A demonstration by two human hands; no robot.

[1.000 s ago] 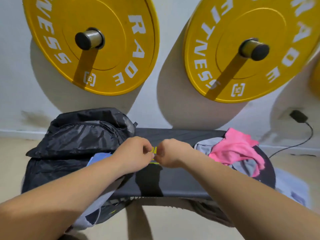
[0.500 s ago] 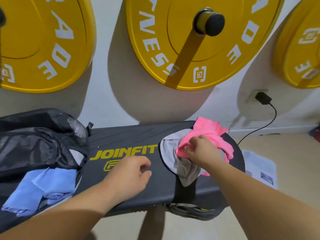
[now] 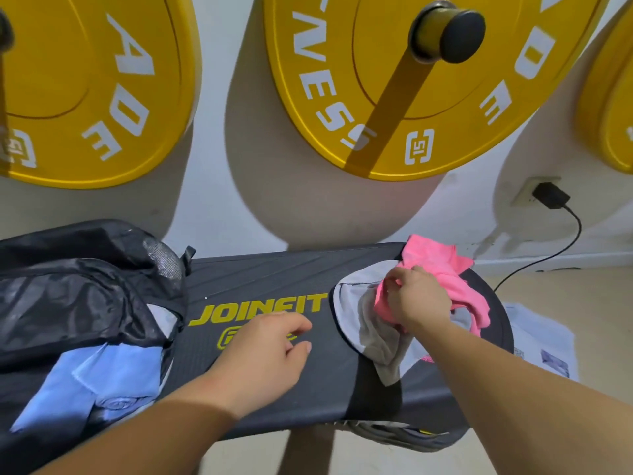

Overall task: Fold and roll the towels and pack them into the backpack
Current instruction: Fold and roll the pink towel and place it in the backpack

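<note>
**Head view.** I see the scene through one wide-angle camera worn on the person's head. It looks forward and down onto the long black padded bench with yellow lettering (image 3: 260, 269), which lies close below and spans the frame. Both forearms enter from the bottom edge. The left hand (image 3: 267, 351) hovers over the bench and the right hand (image 3: 418, 296) grips the crumpled pink towel (image 3: 435, 255), both within near reach. Beyond, the camera faces the white wall (image 3: 219, 207) and its round yellow weight plates (image 3: 342, 80), bowed by the lens.

We note a black padded bench (image 3: 260, 272) lettered JOINFIT in yellow, against a white wall (image 3: 233, 149). Round yellow weight plates (image 3: 342, 63) hang above on black-capped pegs (image 3: 448, 30). Right: a black plug (image 3: 550, 196) in a wall socket; a printed paper sheet (image 3: 541, 341) on the floor.
</note>
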